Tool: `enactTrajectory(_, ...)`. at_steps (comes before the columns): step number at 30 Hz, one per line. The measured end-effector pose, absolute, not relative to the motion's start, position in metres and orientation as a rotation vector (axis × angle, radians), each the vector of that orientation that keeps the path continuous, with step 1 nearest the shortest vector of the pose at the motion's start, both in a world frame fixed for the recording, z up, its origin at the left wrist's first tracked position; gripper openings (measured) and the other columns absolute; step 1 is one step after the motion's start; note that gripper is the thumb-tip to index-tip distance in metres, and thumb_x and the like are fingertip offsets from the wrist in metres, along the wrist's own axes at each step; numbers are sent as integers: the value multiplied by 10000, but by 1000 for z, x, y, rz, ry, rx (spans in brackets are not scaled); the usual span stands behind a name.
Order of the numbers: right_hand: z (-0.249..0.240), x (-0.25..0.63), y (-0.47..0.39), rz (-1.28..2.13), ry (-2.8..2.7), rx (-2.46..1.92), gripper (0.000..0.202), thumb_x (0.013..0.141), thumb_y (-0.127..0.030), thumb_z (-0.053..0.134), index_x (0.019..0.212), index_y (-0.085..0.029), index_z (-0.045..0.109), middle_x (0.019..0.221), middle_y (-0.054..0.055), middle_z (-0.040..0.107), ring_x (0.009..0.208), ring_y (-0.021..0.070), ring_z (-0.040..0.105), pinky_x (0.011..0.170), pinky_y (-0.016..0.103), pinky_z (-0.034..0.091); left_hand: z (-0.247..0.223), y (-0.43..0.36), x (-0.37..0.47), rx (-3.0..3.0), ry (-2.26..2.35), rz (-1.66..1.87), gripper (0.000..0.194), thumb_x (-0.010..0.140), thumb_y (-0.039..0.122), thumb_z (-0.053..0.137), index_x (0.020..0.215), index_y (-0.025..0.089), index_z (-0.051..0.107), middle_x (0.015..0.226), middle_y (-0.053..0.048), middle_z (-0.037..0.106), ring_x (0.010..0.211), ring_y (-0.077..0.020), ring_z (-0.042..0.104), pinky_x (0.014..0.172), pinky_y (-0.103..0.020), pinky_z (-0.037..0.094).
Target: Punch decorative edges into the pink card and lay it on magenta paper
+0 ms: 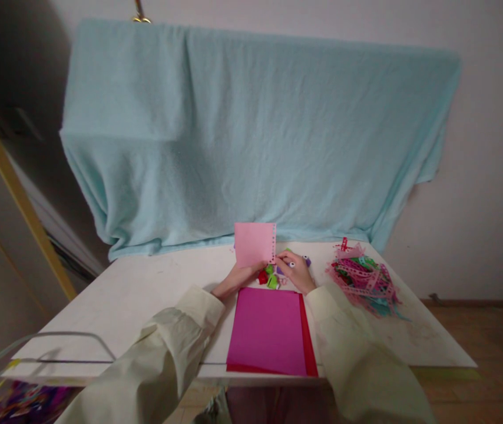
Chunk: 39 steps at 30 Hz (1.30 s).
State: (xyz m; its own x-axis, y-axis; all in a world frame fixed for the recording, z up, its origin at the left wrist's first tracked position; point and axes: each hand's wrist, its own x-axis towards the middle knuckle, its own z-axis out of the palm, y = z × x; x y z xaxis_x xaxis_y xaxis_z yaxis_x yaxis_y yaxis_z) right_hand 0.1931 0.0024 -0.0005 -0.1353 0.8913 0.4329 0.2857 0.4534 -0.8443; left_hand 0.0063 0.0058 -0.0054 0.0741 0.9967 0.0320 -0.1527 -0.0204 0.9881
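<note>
A square pink sheet (255,242) stands upright above the table, with a row of small punched holes down its right edge. My left hand (245,274) is closed on its lower edge. At the lower right corner of the sheet, the fingers of my right hand (295,270) are pinched together by the holes; they seem to touch that edge. Under and between my hands lie small green pieces (272,281), a red one (262,277) and purple ones with round eye-like white spots, partly hidden by my right hand.
Magenta sheets (267,330) over red ones (308,338) lie at the white table's (145,288) front edge. A tangled heap of punched paper strips (364,277) sits at right. A light blue cloth (255,135) hangs behind. A grey cable (66,334) curves at front left.
</note>
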Motion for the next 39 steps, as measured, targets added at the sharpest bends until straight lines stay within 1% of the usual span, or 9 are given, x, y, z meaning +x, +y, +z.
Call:
enactTrajectory(6, -6, 194, 7, 730, -1657, -1012, 158, 831, -330, 587, 869, -204, 674, 810, 27, 700, 763, 192, 660, 696, 278, 483, -2, 4, 7, 1176, 1044, 1235, 396, 633, 238, 784, 1006, 165, 672, 1007, -95, 715, 936, -236, 638, 883, -346, 451)
enactTrajectory(9, -10, 194, 10, 731, -1695, -999, 150, 829, -309, 586, 858, -197, 681, 794, 28, 702, 730, 184, 655, 676, 269, 483, 0, 3, 8, 1181, 1048, 1235, 394, 609, 256, 784, 973, 144, 682, 961, -101, 726, 940, -258, 641, 874, -363, 462)
enactTrajectory(13, -12, 194, 11, 720, -1721, -1001, 142, 839, -297, 580, 840, -196, 681, 775, 25, 700, 707, 175, 647, 658, 258, 476, 1, 2, 9, 1188, 1054, 1231, 382, 594, 291, 783, 935, 143, 696, 925, -102, 735, 952, -274, 642, 878, -374, 465)
enactTrajectory(16, -12, 194, 11, 716, -1714, -1008, 132, 839, -289, 581, 837, -198, 676, 771, 22, 696, 707, 175, 645, 655, 258, 475, 0, 2, 8, 1192, 1051, 1226, 400, 602, 322, 781, 952, 147, 698, 964, -114, 731, 984, -282, 635, 892, -379, 462)
enactTrajectory(20, -11, 194, 10, 719, -1697, -1011, 135, 839, -298, 579, 839, -194, 665, 755, 18, 687, 701, 175, 642, 649, 258, 472, -5, 5, 8, 1194, 1044, 1225, 473, 633, 362, 767, 1034, 130, 674, 1105, -144, 689, 1022, -292, 621, 922, -403, 450)
enactTrajectory(23, -10, 194, 9, 723, -1693, -1002, 130, 843, -290, 572, 838, -192, 658, 756, 13, 680, 708, 170, 641, 658, 255, 468, -10, 9, 8, 1201, 1032, 1223, 496, 666, 375, 751, 1078, 117, 655, 1170, -158, 657, 1039, -296, 614, 947, -417, 431)
enactTrajectory(32, -3, 194, 6, 695, -1668, -1019, 158, 852, -299, 551, 803, -187, 651, 762, 8, 665, 736, 169, 635, 681, 249, 463, -14, 11, 6, 1209, 1000, 1239, 512, 694, 395, 741, 1108, 110, 641, 1171, -174, 654, 1074, -306, 598, 934, -414, 427)
enactTrajectory(36, 1, 195, 3, 691, -1643, -1064, 213, 861, -328, 525, 768, -187, 655, 721, 11, 656, 719, 179, 624, 632, 245, 457, -15, 12, 5, 1213, 1002, 1244, 485, 691, 385, 744, 1073, 99, 659, 1118, -182, 676, 1086, -311, 592, 952, -423, 413)
enactTrajectory(39, 1, 195, 2, 703, -1645, -1067, 220, 847, -354, 539, 787, -188, 670, 727, 20, 668, 718, 190, 626, 622, 254, 463, -17, 14, 6, 1213, 990, 1251, 475, 699, 387, 731, 1070, 100, 655, 1145, -176, 666, 1083, -299, 596, 958, -416, 414)
